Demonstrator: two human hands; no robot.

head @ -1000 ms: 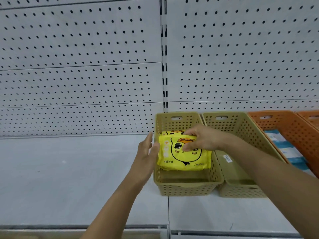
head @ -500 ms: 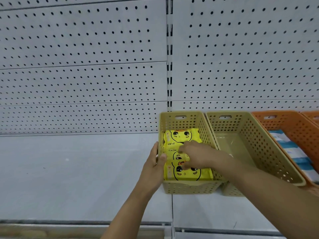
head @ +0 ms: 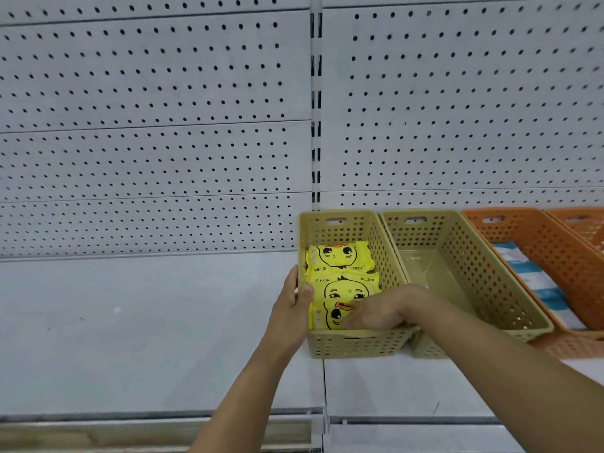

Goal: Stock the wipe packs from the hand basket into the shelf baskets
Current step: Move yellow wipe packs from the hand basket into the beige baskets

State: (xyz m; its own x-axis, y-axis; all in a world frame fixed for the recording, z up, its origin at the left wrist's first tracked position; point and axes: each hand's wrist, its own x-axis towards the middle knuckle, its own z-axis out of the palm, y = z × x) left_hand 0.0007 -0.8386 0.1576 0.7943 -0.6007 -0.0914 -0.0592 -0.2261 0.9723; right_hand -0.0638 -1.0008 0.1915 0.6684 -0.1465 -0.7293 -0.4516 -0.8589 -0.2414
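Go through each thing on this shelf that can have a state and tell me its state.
left green basket: holds three yellow wipe packs in an overlapping row.
second green basket: empty.
orange basket: holds blue-and-white packs.
left hand: grips the left green basket's side wall.
right hand: fingers flat on the nearest pack.

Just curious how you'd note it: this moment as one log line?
left hand: grips olive basket wall | right hand: presses front yellow pack
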